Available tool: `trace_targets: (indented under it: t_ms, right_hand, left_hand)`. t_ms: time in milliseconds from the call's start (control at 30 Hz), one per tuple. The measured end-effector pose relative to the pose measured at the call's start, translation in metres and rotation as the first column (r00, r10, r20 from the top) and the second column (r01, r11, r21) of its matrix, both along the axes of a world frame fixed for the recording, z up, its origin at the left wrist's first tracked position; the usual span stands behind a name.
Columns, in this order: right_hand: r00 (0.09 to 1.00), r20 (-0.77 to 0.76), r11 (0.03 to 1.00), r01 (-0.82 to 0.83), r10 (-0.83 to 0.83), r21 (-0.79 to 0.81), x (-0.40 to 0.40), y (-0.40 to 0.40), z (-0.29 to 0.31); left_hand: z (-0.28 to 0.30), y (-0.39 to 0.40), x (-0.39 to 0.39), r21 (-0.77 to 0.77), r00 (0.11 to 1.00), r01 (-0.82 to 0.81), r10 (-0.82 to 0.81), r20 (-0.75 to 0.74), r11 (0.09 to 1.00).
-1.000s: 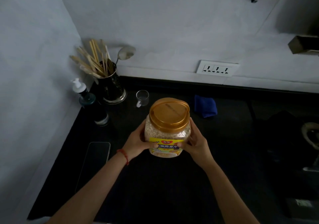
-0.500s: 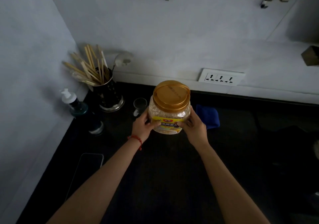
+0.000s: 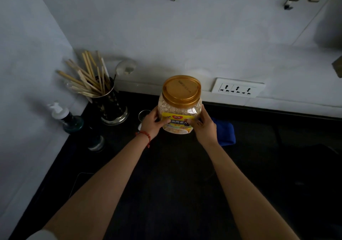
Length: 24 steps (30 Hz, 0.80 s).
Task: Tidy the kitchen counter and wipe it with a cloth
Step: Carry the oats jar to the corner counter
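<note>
Both hands, left hand point(image 3: 152, 122) and right hand point(image 3: 205, 127), grip the oat jar point(image 3: 179, 104), now carried farther back toward the wall, clearing desk point(image 3: 166, 184) space for wiping.

Metal utensil holder point(image 3: 111, 108) stands in the back left corner, packed with wooden chopsticks point(image 3: 87, 79) and one ladle point(image 3: 124, 67). Pump dispenser bottle point(image 3: 63, 116) sits just left of it against the side wall. White multi-socket outlet point(image 3: 237, 89) is mounted on the back wall.
</note>
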State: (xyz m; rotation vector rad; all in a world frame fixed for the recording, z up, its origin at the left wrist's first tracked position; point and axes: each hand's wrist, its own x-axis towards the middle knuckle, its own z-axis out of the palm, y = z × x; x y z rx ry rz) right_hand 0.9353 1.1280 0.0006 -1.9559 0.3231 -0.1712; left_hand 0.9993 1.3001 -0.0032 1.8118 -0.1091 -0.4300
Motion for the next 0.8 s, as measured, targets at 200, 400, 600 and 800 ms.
trace_targets:
  t_ms: [200, 400, 600, 800]
  right_hand:
    - [0.995, -0.097, 0.997, 0.03, -0.037, -0.066, -0.018, 0.003, 0.007]
    - [0.959, -0.239, 0.987, 0.138, -0.154, -0.084, -0.079, 0.008, 0.009]
    - [0.832, -0.379, 0.906, 0.42, -0.405, -0.047, -0.175, 0.023, 0.006]
    - [0.641, -0.404, 0.718, 0.693, -0.652, -0.06, -0.289, 0.047, 0.004]
  left_hand:
    - [0.003, -0.002, -0.014, 0.137, 0.993, -0.118, 0.116, 0.026, 0.983]
    - [0.006, 0.012, -0.062, 0.251, 0.991, -0.071, 0.038, 0.132, 0.965]
    - [0.0, 0.029, -0.126, 0.332, 0.984, 0.14, -0.168, 0.057, 0.933]
    - [0.001, 0.03, -0.172, 0.31, 0.909, 0.386, -0.416, 0.032, 0.869]
